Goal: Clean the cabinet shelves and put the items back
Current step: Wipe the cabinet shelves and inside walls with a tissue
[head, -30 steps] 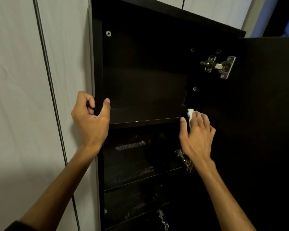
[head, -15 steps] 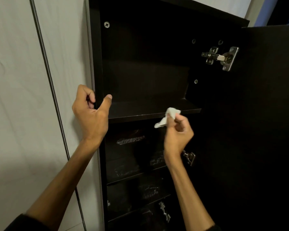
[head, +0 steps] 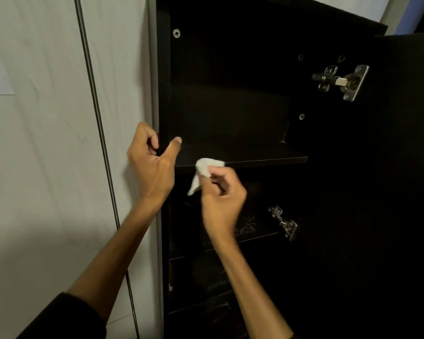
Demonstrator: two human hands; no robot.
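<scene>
Nearest the camera, two forearms are rising from the bottom of the frame, the left one showing a dark sleeve [head: 66, 316] at the lower left. The right hand [head: 222, 196], just below the frame's centre, is pinching a small white cloth [head: 205, 171] between thumb and curled fingers; the cloth's upper part is lying against the front edge of the upper shelf [head: 255, 157], near that shelf's left end, while a loose corner is hanging down to the left. The left hand [head: 152, 160], just left of it, is gripping the cabinet's left side panel [head: 163, 81], with the fingers curling around the outer face and the thumb pressing on the inner edge at shelf height.

Further in, the dark cabinet interior is filling the centre and right of the frame. The upper shelf is sitting bare. Lower shelves beneath the hands are holding dark shapes too dim to identify. A metal hinge [head: 340, 81] is showing at the upper right where the open door [head: 402, 167] is meeting the carcass, and a second hinge [head: 283, 222] is sitting lower, right of the right wrist. A pale wall [head: 34, 143] is covering the left side.
</scene>
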